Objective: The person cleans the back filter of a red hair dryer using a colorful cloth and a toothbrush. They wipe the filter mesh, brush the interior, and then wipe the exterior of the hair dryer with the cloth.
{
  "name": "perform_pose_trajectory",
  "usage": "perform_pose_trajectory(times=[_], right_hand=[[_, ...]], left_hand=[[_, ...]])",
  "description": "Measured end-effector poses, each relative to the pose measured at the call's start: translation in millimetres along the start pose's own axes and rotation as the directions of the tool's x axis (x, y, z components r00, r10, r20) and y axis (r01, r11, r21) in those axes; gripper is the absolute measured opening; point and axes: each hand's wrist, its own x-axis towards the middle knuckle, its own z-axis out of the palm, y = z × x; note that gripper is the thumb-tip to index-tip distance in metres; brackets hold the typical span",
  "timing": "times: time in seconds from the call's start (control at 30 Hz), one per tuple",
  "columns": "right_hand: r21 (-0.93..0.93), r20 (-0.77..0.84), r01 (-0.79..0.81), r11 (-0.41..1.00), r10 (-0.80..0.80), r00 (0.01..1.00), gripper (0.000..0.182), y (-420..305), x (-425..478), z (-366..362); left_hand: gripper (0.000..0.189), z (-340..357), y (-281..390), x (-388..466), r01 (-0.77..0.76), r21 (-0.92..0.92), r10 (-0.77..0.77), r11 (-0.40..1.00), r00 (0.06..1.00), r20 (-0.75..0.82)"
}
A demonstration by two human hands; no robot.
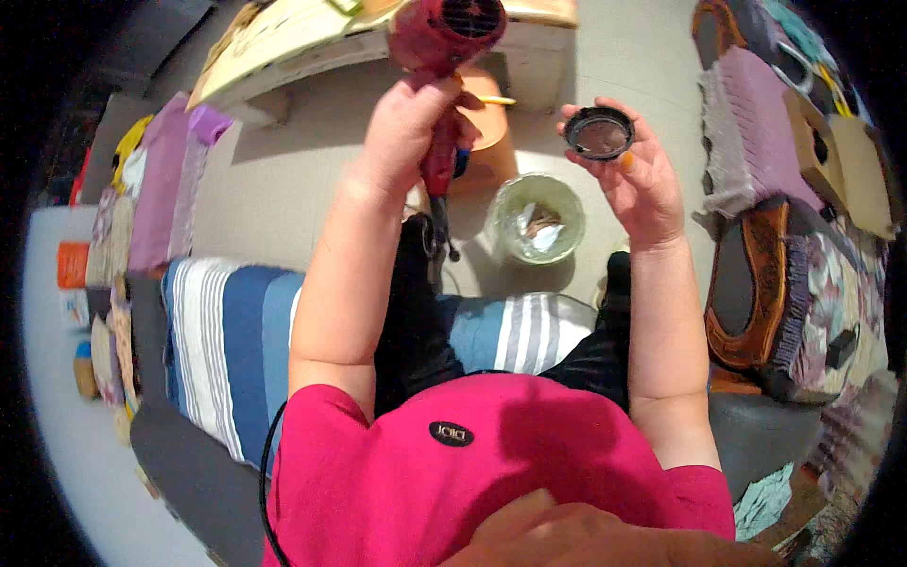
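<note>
My left hand (411, 124) is wrapped around the handle of a dark red hair dryer (432, 42), which I hold upright at the top of the view. A black grille (471, 15) shows at the end of its barrel that faces me. On the fingers and thumb of my right hand (641, 184) rests a round black cover (599, 133) with a raised rim, apparently a dryer part. The two hands are apart, with the cover to the right of the dryer. Below the handle hangs the dryer's dark cord (441, 227), which partly drops out of sight behind my leg.
A lined waste bin (542, 220) with scraps stands on the floor between my feet. Behind my left hand is an orange container (496, 156), beside a pale wooden table (297, 67). Armchairs with carved wooden arms (762, 283) stand right. I sit on a striped cover (241, 347).
</note>
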Motion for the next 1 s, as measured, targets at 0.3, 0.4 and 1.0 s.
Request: perform_pose_trajectory(times=[0.3, 0.4, 1.0], right_hand=[[-0.181, -0.288, 0.046, 0.982, -0.098, 0.953, 0.053, -9, -4, -24], [-0.163, -0.323, 0.014, 0.987, -0.067, 0.944, 0.053, -5, -1, -27], [-0.375, -0.353, -0.102, 0.921, -0.04, 0.935, 0.055, 29, 21, -21]], left_hand=[[0.024, 54, -76, 0, 0.322, -0.021, -0.321, 0.946, 0.946, 0.035], [0.023, 55, -76, 1, 0.35, -0.015, -0.35, 0.937, 0.937, 0.001], [0.037, 23, -89, 8, 0.111, 0.615, 0.007, 0.781, 0.982, -0.186]])
